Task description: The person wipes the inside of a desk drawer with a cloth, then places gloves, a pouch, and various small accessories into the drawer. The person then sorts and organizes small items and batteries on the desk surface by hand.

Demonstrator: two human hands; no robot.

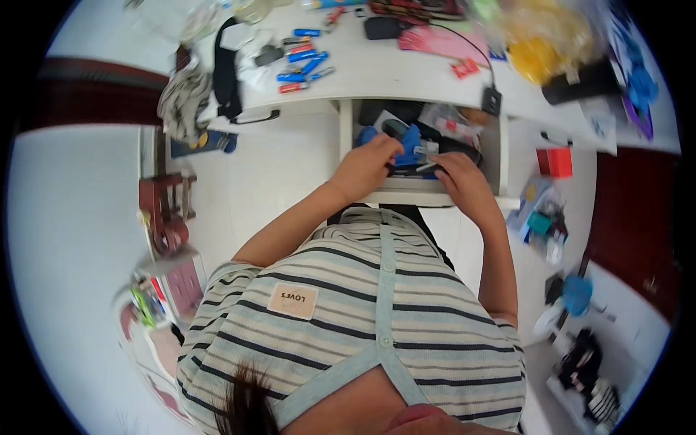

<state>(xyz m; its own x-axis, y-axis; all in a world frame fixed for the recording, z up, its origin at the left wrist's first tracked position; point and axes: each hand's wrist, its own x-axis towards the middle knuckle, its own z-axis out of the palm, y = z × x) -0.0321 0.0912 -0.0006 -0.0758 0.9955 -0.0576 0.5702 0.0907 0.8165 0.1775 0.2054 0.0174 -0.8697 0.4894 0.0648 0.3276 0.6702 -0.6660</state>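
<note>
Both of my hands reach into an open drawer (428,197) below the desk top. My left hand (367,168) has its fingers closed at a crumpled blue item (410,142), whose kind I cannot make out. To its right, my right hand (464,181) has its fingers bent together over the drawer's contents. By those fingertips lies a small silvery piece (428,148), with a thin pale strip just below it. What the right fingers pinch is too small to name. Behind the hands, a clear plastic bag (446,122) and dark objects fill the drawer.
On the desk top (391,71) lie several batteries (304,61), a black case (383,28) with a cable, a pink sheet (442,42) and yellow plastic bags (544,51). A grey cloth (185,103) hangs at the left edge. A red box (554,162) stands at the right.
</note>
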